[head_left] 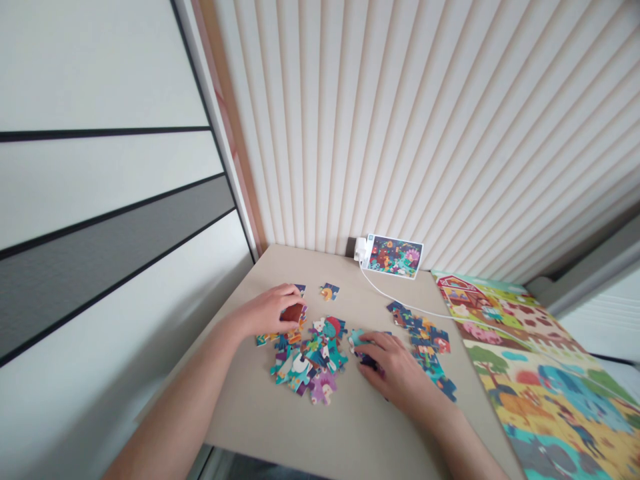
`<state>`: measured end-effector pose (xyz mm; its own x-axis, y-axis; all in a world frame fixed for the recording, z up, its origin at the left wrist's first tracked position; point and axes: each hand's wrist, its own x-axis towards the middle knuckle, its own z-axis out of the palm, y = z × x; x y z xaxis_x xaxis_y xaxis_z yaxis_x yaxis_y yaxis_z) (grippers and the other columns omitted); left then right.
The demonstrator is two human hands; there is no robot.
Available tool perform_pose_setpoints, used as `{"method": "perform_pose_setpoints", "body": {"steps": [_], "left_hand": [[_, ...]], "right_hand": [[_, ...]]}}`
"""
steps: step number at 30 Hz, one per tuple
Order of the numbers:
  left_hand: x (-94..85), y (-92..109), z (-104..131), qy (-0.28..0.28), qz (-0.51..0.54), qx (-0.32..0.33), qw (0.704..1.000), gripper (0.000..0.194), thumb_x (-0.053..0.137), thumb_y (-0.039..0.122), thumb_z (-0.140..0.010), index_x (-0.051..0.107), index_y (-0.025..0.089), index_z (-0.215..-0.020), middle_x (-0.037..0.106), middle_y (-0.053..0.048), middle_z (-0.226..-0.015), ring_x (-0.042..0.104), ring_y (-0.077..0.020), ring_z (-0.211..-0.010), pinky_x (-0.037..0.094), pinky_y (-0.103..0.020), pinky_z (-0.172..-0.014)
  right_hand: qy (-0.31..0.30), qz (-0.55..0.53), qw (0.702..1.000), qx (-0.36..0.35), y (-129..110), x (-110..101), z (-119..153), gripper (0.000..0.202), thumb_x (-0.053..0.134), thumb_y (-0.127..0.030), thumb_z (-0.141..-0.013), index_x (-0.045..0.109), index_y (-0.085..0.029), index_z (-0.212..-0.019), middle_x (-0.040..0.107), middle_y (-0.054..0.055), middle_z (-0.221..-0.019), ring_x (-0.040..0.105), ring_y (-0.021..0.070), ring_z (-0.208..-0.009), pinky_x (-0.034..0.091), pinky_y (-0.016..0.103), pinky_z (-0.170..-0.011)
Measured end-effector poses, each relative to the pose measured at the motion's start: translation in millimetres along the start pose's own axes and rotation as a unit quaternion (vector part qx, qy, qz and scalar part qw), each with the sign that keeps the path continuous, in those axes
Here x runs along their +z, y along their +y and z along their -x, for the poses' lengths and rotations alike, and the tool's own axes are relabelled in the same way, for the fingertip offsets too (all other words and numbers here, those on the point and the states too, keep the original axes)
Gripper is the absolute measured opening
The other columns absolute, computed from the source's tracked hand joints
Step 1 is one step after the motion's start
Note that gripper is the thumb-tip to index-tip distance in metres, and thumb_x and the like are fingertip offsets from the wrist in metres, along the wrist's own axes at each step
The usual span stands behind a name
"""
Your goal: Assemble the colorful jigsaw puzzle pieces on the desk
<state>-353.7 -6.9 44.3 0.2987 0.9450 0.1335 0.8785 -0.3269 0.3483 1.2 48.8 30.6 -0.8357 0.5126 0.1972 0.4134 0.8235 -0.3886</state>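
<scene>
Your left hand curls over the left side of the bench, its thumb and fingers closed around a dark red puzzle piece. Your right hand lies low over a few pieces right of the middle pile, fingers bent, and you cannot tell from here whether it grips one, since it covers part of them. The pile sits between your hands, its pieces overlapping, teal, white and purple. Further right, just beyond your right hand, you have a string of pieces in dark blue, orange and teal, and a lone piece lies apart beyond the pile. Against the ribbed panel leans a white-bordered picture card; the small mark in its upper left corner is too small to read. Just beside it you have a white charger, and its cable runs past the card to the right, across the farm and animal pictures at the bench's right side. A white cabinet closes off your left
</scene>
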Motion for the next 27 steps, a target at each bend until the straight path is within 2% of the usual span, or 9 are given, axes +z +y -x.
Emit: {"method": "perform_pose_setpoints", "body": {"steps": [6, 11, 16, 21, 27], "left_hand": [[0.3, 0, 0, 0.001, -0.002, 0.002, 1.000, 0.038, 0.074, 0.032, -0.081, 0.067, 0.026, -0.118, 0.059, -0.006, -0.119, 0.061, -0.0221, -0.108, 0.046, -0.032, -0.099], [2.6, -1, -1, 0.006, -0.001, 0.004, 1.000, 0.040, 0.074, 0.032, -0.080, 0.067, 0.027, -0.119, 0.059, -0.006, -0.119, 0.060, -0.0223, -0.109, 0.046, -0.032, -0.100], [4.1, -2, -1, 0.012, 0.000, 0.006, 1.000, 0.039, 0.074, 0.032, -0.080, 0.067, 0.027, -0.118, 0.059, -0.006, -0.119, 0.060, -0.0227, -0.109, 0.047, -0.033, -0.099], [3.9, -2, -1, 0.011, -0.002, 0.009, 1.000, 0.039, 0.075, 0.032, -0.079, 0.067, 0.027, -0.118, 0.059, -0.006, -0.119, 0.060, -0.0223, -0.109, 0.046, -0.032, -0.100], [2.8, 1, -2, 0.010, 0.000, 0.013, 1.000, 0.038, 0.074, 0.028, -0.079, 0.067, 0.026, -0.116, 0.059, -0.006, -0.118, 0.060, -0.0222, -0.109, 0.047, -0.031, -0.098]], "right_hand": [[0.032, 0.028, 0.999, -0.017, -11, 2, -7, 0.031, 0.064, -0.028, -0.094, 0.065, -0.028, -0.126, 0.062, 0.009, -0.130, 0.055, 0.0275, -0.124, 0.045, 0.046, -0.105], [0.017, 0.011, 0.999, -0.043, -28, 8, -14, 0.043, 0.068, -0.036, -0.092, 0.059, -0.028, -0.133, 0.063, 0.008, -0.132, 0.055, 0.0257, -0.123, 0.043, 0.044, -0.107], [0.020, 0.012, 0.999, -0.027, -36, 17, -20, 0.048, 0.070, -0.042, -0.091, 0.058, -0.028, -0.135, 0.064, 0.008, -0.130, 0.055, 0.0270, -0.122, 0.041, 0.045, -0.107], [0.029, 0.010, 0.999, -0.013, -38, 23, -21, 0.042, 0.069, -0.038, -0.091, 0.062, -0.027, -0.130, 0.066, 0.008, -0.125, 0.058, 0.0264, -0.117, 0.043, 0.044, -0.105], [0.056, -0.012, 0.998, -0.007, -40, 27, -25, 0.048, 0.065, -0.025, -0.089, 0.058, -0.027, -0.136, 0.061, 0.009, -0.135, 0.056, 0.0270, -0.123, 0.043, 0.046, -0.107]]}}
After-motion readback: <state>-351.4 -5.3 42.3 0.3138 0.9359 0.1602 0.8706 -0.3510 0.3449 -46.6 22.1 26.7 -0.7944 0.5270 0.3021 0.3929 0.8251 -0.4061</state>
